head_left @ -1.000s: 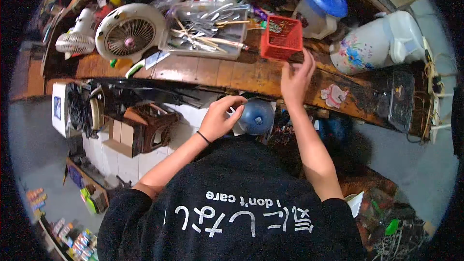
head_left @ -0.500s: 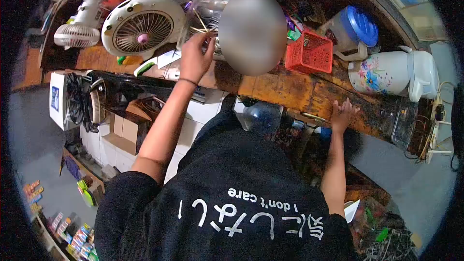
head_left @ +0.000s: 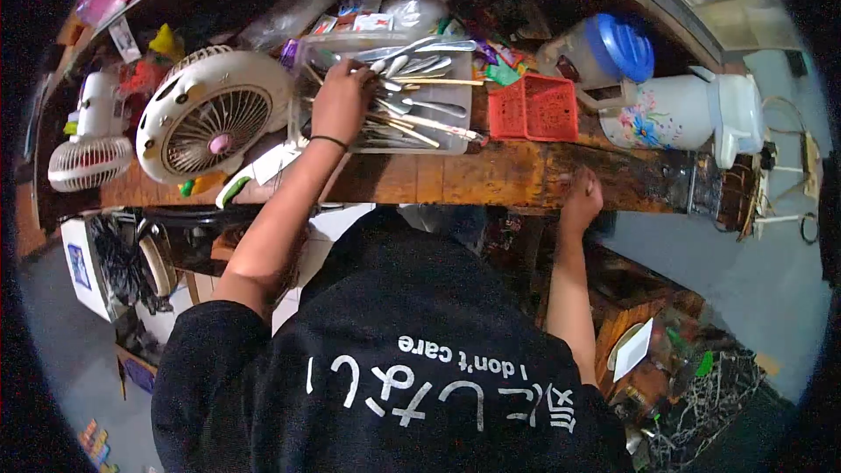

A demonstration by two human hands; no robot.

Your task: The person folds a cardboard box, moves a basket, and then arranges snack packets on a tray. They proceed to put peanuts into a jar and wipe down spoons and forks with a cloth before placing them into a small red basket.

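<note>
Hands well apart. Left hand (head_left: 342,105) over jumbled spoons (head_left: 441,109) in clear plastic tray (head_left: 442,147) on wooden counter (head_left: 504,171); grip hidden, cannot tell. Wooden chopsticks (head_left: 442,81) strewn among the spoons. Right hand (head_left: 582,200) loosely curled near counter's front edge, any contents not discernible. Crowding tray: large white fan (head_left: 219,118) at left, red basket (head_left: 533,114) at right. Farther right, blue-lidded jug (head_left: 609,49), floral thermos (head_left: 683,112).

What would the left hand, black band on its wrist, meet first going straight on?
Likely the silvery metal spoons in the clear rectangular plastic tray, just past the left hand's fingertips; depth is unclear, so it may already touch them.
</note>
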